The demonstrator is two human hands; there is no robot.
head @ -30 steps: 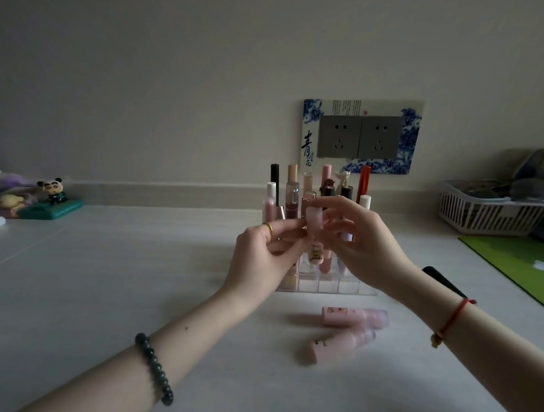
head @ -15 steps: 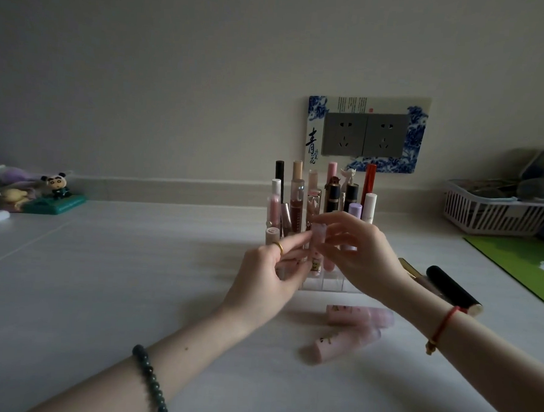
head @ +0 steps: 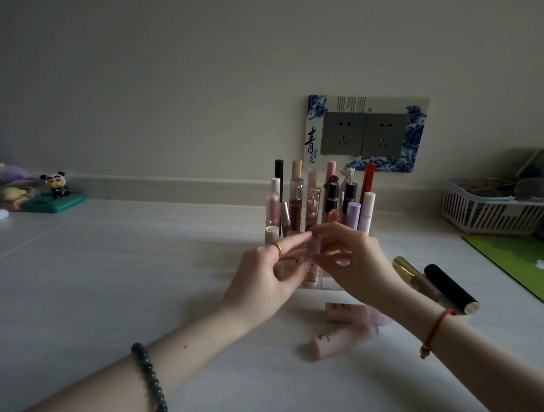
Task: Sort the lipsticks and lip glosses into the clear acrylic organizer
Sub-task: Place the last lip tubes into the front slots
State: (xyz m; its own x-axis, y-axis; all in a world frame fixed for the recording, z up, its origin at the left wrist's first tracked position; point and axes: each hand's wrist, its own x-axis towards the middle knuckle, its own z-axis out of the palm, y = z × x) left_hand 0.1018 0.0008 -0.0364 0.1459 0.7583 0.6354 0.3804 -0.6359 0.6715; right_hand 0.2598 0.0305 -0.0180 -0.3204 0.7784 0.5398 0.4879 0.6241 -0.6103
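A clear acrylic organizer (head: 329, 283) stands mid-table, packed with several upright lipsticks and glosses. In its front row a pink lipstick (head: 312, 264) stands upright; my right hand (head: 353, 260) pinches its cap from the top. My left hand (head: 267, 268) is at the organizer's front left, its fingers touching the same pink tube. Two more pink lipsticks lie on the table in front: one (head: 350, 313) crosswise, the other (head: 336, 340) angled nearer me. To the right lie a gold-capped gloss (head: 413, 276) and a black tube (head: 450, 287).
A white plastic basket (head: 491, 214) sits at the back right beside a green mat (head: 520, 263). A panda figure (head: 56, 183) and small toys stand at the back left. A wall socket plate (head: 364, 133) is behind the organizer.
Both hands have lowered the pink lipstick from chest height down into the organizer's front row. The gold-capped gloss and the black tube at the right have come into view.
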